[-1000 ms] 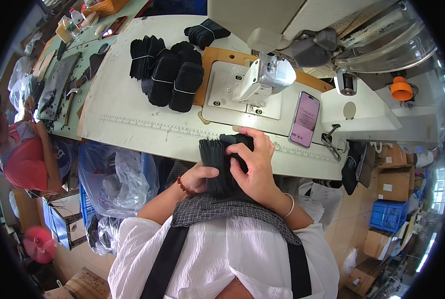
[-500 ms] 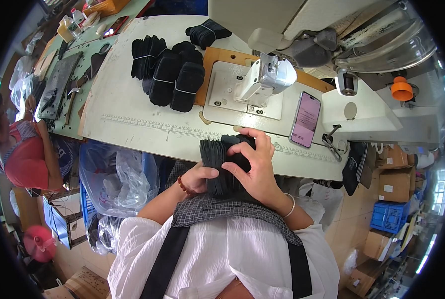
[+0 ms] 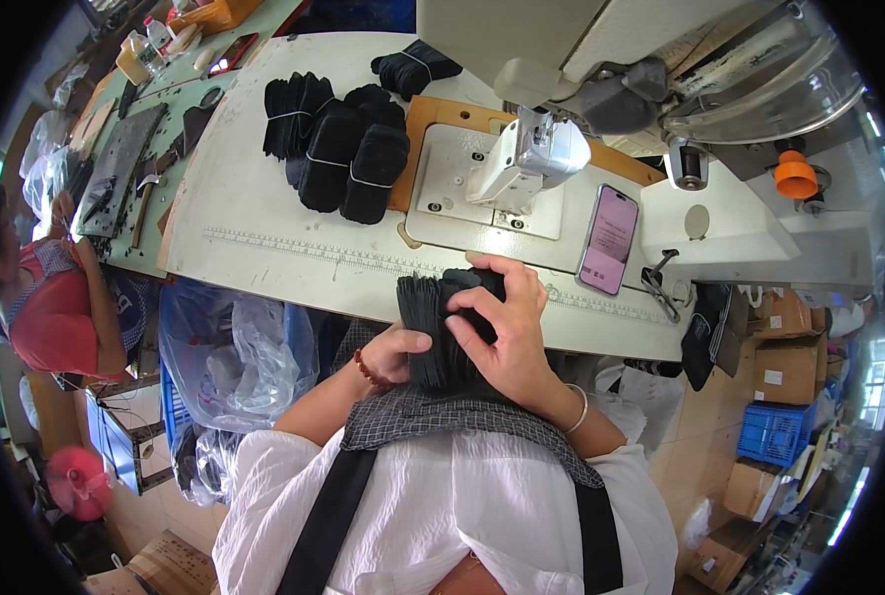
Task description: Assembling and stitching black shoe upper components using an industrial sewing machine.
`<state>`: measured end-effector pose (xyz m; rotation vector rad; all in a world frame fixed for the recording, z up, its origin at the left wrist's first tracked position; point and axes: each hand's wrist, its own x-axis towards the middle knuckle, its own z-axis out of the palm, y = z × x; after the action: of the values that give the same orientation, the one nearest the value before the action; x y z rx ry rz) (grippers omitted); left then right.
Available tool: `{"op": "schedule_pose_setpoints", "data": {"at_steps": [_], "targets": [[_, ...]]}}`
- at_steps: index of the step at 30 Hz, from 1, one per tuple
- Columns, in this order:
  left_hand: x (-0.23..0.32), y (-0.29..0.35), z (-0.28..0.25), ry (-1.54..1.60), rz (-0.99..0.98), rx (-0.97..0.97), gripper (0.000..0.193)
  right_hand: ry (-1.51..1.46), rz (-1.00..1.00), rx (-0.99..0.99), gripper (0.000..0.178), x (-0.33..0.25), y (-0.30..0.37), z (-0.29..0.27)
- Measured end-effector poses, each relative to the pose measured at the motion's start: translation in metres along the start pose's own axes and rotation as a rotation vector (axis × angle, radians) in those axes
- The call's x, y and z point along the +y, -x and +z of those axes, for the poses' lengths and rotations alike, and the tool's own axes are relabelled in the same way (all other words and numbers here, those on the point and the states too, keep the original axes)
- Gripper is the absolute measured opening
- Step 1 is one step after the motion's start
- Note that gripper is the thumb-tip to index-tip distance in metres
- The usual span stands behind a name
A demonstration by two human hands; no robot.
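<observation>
A thick stack of black fabric pieces (image 3: 425, 332) stands on edge at the table's front edge, close to my body. My left hand (image 3: 397, 355) grips its left side, thumb lying across the layers. Over the right side curves my right hand (image 3: 507, 327), its thumb and fingers bent around the top pieces. Part of the stack is hidden beneath that hand. Farther back on the white table lie tied bundles of the same black pieces (image 3: 328, 154), with another tied bundle (image 3: 415, 69) behind them.
A sewing machine (image 3: 522, 164) stands beyond my hands. To its right lie a phone (image 3: 608, 238) and scissors (image 3: 661, 283). A ruler strip (image 3: 333, 253) runs along the front. Plastic bags (image 3: 239, 357) hang at the left, near a co-worker in red (image 3: 61, 307).
My right thumb has lifted slightly and shifted over the stack. Both hands stay on the fabric in nearly the same place.
</observation>
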<state>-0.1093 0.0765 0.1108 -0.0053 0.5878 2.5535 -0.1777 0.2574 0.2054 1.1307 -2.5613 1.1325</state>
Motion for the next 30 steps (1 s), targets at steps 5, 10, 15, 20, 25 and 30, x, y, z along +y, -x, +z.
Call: {"op": "schedule_pose_setpoints", "data": {"at_steps": [5, 10, 15, 20, 25, 30], "targets": [[0.0003, 0.0000, -0.0019, -0.038, -0.007, 0.021, 0.083, 0.007, 0.032, -0.014, 0.032, -0.0030, -0.0003, -0.0014], [0.0015, 0.0005, -0.0009, -0.047, -0.005, 0.021, 0.084, 0.007, 0.042, -0.020, 0.031, -0.0032, -0.0001, -0.0009], [0.0004, 0.0006, -0.0004, -0.023, -0.013, 0.037, 0.084, 0.006, 0.035, -0.017, 0.030, -0.0020, 0.0009, -0.0011], [-0.0002, 0.0024, -0.0046, -0.038, -0.002, 0.021, 0.084, -0.017, 0.033, -0.023, 0.030, -0.0033, 0.0008, -0.0028], [0.0011, 0.0016, -0.0024, -0.033, -0.014, 0.019, 0.085, -0.031, 0.036, 0.000, 0.031, -0.0013, 0.0021, -0.0022], [0.0002, 0.0022, -0.0029, -0.010, -0.015, -0.007, 0.084, -0.029, 0.041, -0.009, 0.028, 0.0011, 0.0033, -0.0002]]}}
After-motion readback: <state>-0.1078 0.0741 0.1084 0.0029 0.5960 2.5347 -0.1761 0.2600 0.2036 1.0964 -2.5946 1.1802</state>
